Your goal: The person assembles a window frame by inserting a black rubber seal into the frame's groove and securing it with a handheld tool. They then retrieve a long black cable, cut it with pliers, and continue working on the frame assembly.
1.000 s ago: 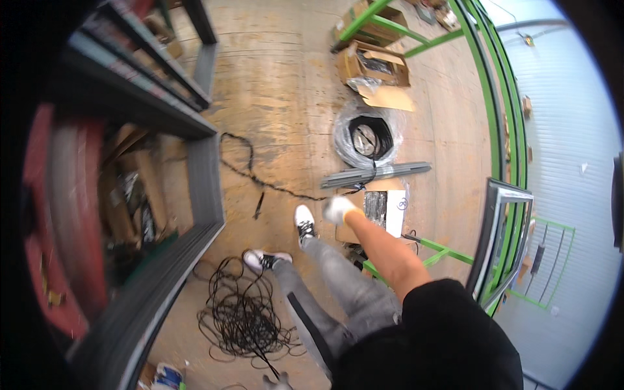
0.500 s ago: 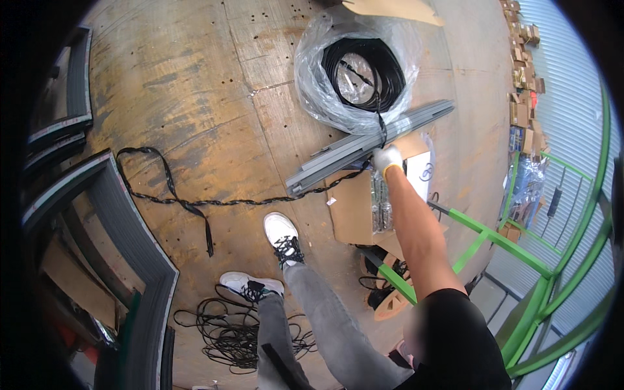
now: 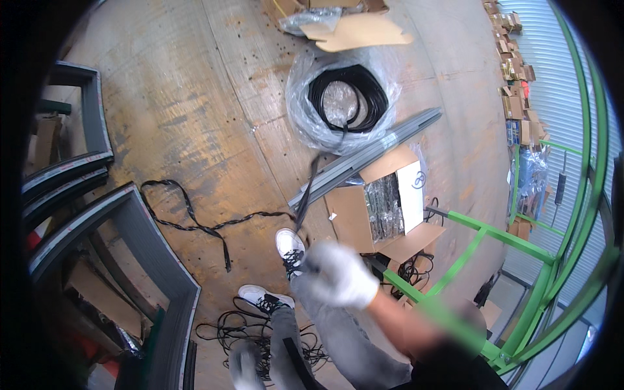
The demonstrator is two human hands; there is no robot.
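Note:
My right hand (image 3: 341,276), in a white glove, is raised over my right leg and smeared by motion. Its fingers look curled, with a dark patch at their tips that I cannot make out. My left hand (image 3: 246,367), also gloved and blurred, is low beside my left leg, its fingers unclear. A black strip (image 3: 311,185) runs from a black coil (image 3: 372,97) in clear plastic, across grey metal profiles (image 3: 374,151), toward my shoe. From there a twisted length (image 3: 250,220) leads left over the floor. No contact between strip and right hand is visible.
An open cardboard box (image 3: 351,218) holds plastic-wrapped pieces. Right of it stands a green metal frame (image 3: 513,247). Grey window-like frames (image 3: 162,260) stand at left. Tangled black cord (image 3: 224,338) lies by my feet. More cardboard (image 3: 357,32) lies at the far side.
My right hand has left the metal profiles and come back toward me. The black strip has shifted left over the profiles. My left hand has come into view low down.

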